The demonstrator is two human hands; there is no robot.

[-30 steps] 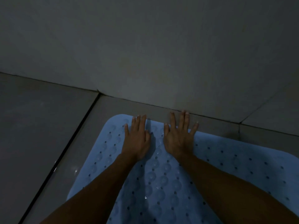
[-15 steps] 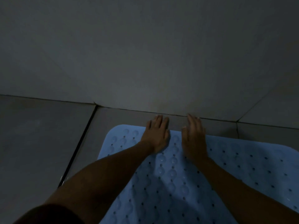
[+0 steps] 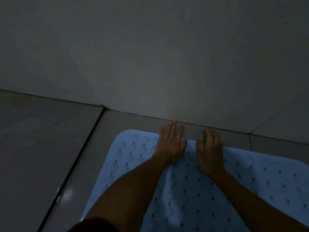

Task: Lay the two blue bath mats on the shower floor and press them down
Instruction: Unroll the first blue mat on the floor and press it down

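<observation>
One light blue bath mat (image 3: 132, 158), dotted with holes and round bumps, lies flat on the grey tiled floor near the wall. My left hand (image 3: 170, 144) presses flat on the mat's far edge, its straight fingers reaching over onto the floor tile. My right hand (image 3: 210, 148) rests beside it on the same edge, fingers extended toward the wall and close together. A second mat is not in view.
A grey wall (image 3: 167, 56) rises just beyond my fingertips. A dark grout line or channel (image 3: 75, 166) runs diagonally across the floor to the left of the mat. The scene is dim.
Both hands have slid forward from the mat's middle to its far edge, fingertips now over the bare tile by the wall. The right hand's fingers have drawn together.
</observation>
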